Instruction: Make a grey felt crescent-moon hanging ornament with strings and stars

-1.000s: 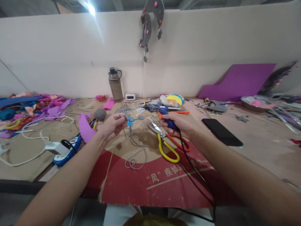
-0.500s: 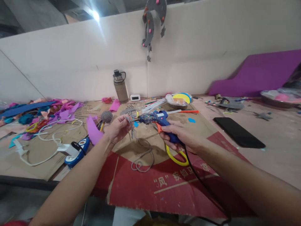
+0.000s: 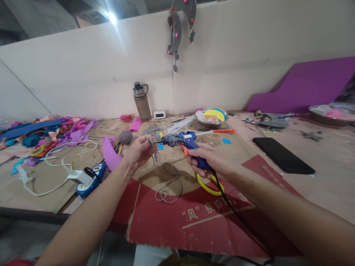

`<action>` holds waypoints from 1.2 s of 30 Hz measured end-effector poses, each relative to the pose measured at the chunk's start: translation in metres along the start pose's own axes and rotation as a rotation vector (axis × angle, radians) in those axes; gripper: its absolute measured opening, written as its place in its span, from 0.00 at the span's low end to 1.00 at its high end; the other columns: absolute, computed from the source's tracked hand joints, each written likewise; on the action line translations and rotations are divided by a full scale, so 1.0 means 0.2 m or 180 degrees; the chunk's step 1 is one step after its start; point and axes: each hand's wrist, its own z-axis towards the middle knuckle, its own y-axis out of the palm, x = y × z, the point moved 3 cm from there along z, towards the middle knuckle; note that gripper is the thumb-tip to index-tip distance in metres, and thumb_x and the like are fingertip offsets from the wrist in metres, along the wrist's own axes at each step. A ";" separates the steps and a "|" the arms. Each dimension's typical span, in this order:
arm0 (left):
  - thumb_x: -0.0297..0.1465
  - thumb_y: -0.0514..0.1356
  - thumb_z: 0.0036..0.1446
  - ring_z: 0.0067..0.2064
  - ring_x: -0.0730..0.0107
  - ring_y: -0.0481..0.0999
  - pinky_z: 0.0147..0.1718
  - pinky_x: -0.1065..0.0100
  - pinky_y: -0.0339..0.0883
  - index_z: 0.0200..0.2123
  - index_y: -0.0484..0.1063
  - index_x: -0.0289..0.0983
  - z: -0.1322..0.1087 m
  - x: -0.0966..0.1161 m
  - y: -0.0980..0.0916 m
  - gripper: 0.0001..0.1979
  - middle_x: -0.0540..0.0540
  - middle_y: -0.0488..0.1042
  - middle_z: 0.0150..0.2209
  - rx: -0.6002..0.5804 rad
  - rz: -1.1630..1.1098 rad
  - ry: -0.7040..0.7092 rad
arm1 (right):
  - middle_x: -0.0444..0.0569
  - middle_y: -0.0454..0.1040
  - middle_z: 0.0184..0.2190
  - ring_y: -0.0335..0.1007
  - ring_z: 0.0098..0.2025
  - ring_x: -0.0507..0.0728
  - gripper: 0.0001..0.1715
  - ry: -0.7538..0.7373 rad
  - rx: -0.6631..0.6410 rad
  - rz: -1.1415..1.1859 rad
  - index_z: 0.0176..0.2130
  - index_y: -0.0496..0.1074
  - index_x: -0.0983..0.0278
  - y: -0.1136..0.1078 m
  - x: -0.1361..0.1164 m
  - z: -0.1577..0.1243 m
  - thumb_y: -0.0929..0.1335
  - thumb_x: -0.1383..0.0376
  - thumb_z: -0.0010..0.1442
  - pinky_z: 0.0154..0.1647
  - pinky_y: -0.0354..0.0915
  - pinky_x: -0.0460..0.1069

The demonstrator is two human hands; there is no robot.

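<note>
My right hand is wrapped round the handle of a blue glue gun with an orange trigger; its black cable trails toward me. The gun's nozzle points left at a small grey piece pinched in my left hand. A grey cord hangs from that piece and lies looped on the red and brown cardboard. A yellow scissor handle shows under my right hand.
A black phone lies to the right. A blue device with white cables lies at left, beside purple felt scraps. A grey yarn ball, a bottle and a bowl stand further back. A purple sheet leans on the wall.
My right hand lifted the glue gun off the table and swung its nozzle left to the grey piece in my left hand. The view shifted a little to the left.
</note>
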 end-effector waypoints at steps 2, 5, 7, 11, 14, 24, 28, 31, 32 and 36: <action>0.36 0.75 0.32 0.23 0.79 0.64 0.27 0.72 0.63 0.23 0.69 0.34 0.00 0.00 0.00 0.20 0.53 0.66 0.20 0.0007 -0.0041 0.0007 | 0.36 0.62 0.19 0.56 0.13 0.45 0.11 0.0009 0.0023 -0.0005 0.28 0.60 0.62 0.00 0.01 0.00 0.66 0.60 0.55 0.11 0.51 0.42; 0.36 0.75 0.32 0.23 0.79 0.65 0.28 0.71 0.64 0.23 0.70 0.34 0.00 0.00 0.00 0.19 0.53 0.67 0.21 -0.0017 -0.0069 0.0035 | 0.36 0.62 0.19 0.56 0.13 0.45 0.11 0.0036 0.0043 -0.0018 0.29 0.60 0.62 -0.01 0.01 0.01 0.66 0.60 0.55 0.11 0.50 0.42; 0.36 0.75 0.33 0.23 0.78 0.65 0.27 0.72 0.63 0.23 0.69 0.34 0.00 0.00 0.00 0.19 0.53 0.66 0.21 -0.0019 -0.0039 0.0030 | 0.36 0.62 0.19 0.57 0.13 0.45 0.12 0.0066 0.0074 -0.0057 0.29 0.59 0.62 -0.01 0.01 0.01 0.66 0.59 0.55 0.11 0.51 0.42; 0.37 0.75 0.32 0.23 0.78 0.65 0.26 0.71 0.63 0.22 0.69 0.34 0.00 0.00 -0.01 0.20 0.53 0.66 0.21 -0.0017 0.0017 0.0035 | 0.37 0.63 0.19 0.58 0.14 0.46 0.12 -0.0038 0.0142 -0.0272 0.30 0.59 0.62 -0.02 0.01 0.00 0.66 0.58 0.55 0.11 0.53 0.42; 0.36 0.75 0.33 0.23 0.79 0.65 0.27 0.72 0.64 0.23 0.69 0.34 0.01 0.01 -0.02 0.19 0.53 0.66 0.22 0.0014 0.0015 0.0120 | 0.37 0.64 0.20 0.60 0.15 0.46 0.11 -0.0174 0.0279 -0.0514 0.30 0.59 0.61 -0.02 0.00 -0.01 0.66 0.59 0.55 0.12 0.55 0.42; 0.37 0.73 0.37 0.23 0.79 0.64 0.28 0.73 0.66 0.24 0.71 0.34 0.01 0.03 -0.03 0.17 0.53 0.66 0.22 0.0055 0.0158 0.0250 | 0.36 0.62 0.18 0.56 0.13 0.45 0.09 -0.0104 0.0432 -0.0340 0.29 0.59 0.62 -0.03 -0.04 -0.05 0.65 0.61 0.56 0.11 0.52 0.42; 0.37 0.73 0.38 0.24 0.79 0.64 0.29 0.73 0.65 0.24 0.73 0.34 0.01 0.02 -0.02 0.16 0.52 0.67 0.21 0.0031 0.0245 0.0319 | 0.36 0.62 0.18 0.57 0.13 0.45 0.10 -0.0040 0.0444 -0.0314 0.29 0.58 0.62 -0.03 -0.04 -0.04 0.65 0.61 0.55 0.11 0.53 0.42; 0.38 0.74 0.36 0.23 0.79 0.64 0.28 0.72 0.64 0.23 0.73 0.33 0.01 0.03 -0.01 0.17 0.51 0.68 0.21 0.0088 0.0301 0.0345 | 0.36 0.63 0.18 0.58 0.14 0.46 0.09 -0.0129 0.0433 -0.0414 0.29 0.59 0.62 -0.04 -0.04 -0.04 0.65 0.61 0.55 0.12 0.54 0.42; 0.37 0.74 0.35 0.23 0.79 0.64 0.28 0.72 0.64 0.23 0.74 0.34 0.01 0.03 -0.01 0.17 0.51 0.68 0.21 0.0107 0.0304 0.0357 | 0.37 0.63 0.19 0.59 0.14 0.46 0.09 -0.0164 0.0443 -0.0473 0.30 0.59 0.62 -0.04 -0.03 -0.04 0.65 0.61 0.55 0.13 0.55 0.42; 0.37 0.74 0.35 0.22 0.78 0.66 0.28 0.72 0.64 0.24 0.74 0.34 0.01 0.03 -0.01 0.16 0.51 0.70 0.21 0.0131 0.0337 0.0384 | 0.37 0.63 0.20 0.60 0.15 0.46 0.08 -0.0237 0.0549 -0.0745 0.31 0.59 0.61 -0.05 -0.03 -0.04 0.64 0.61 0.56 0.13 0.55 0.42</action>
